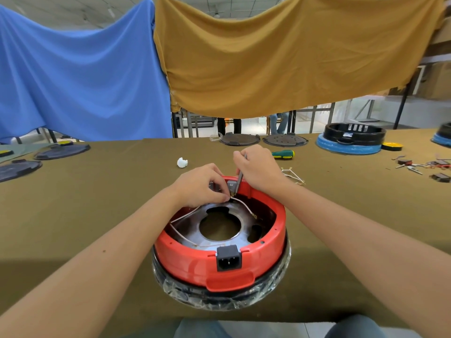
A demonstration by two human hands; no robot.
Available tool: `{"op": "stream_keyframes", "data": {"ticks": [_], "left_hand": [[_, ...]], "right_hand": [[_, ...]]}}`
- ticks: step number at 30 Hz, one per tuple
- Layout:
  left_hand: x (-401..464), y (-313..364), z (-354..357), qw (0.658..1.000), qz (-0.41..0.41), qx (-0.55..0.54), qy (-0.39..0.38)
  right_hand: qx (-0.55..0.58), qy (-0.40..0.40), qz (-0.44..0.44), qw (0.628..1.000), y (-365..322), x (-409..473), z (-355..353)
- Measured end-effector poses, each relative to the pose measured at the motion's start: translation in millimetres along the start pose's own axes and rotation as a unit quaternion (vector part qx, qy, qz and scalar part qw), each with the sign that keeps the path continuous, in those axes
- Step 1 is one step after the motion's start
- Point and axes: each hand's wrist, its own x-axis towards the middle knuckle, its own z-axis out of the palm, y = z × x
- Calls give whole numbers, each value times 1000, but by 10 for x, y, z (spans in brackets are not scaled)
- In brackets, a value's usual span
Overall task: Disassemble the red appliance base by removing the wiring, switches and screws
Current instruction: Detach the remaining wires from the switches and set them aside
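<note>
The red appliance base (256,254) stands upside down on the table in front of me, its lower rim wrapped in clear film. A black power socket (228,258) is set in its near wall. White wires (241,203) run across the metal plate inside. My left hand (200,185) pinches a wire at the far inner wall, beside a grey switch (230,185). My right hand (258,170) grips a thin grey metal tool (240,178) whose tip points down at the switch terminal.
A green and yellow screwdriver (283,154) lies just beyond my right hand. Loose wires (292,175), a white scrap (181,162), black lids (239,139), another black and blue base (351,139) and removed switches (436,167) sit around the table.
</note>
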Motion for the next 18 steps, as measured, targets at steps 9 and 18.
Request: {"op": "stream_keyframes", "data": {"ticks": [9,18], "left_hand": [[-10,3,1,1000,5,-6,8],[-16,-30,-21,999,23,-30,28]], "right_hand": [[-14,-15,-30,999,-42,-51,-7],[20,9,-26,999,-78,-79,-42]]}}
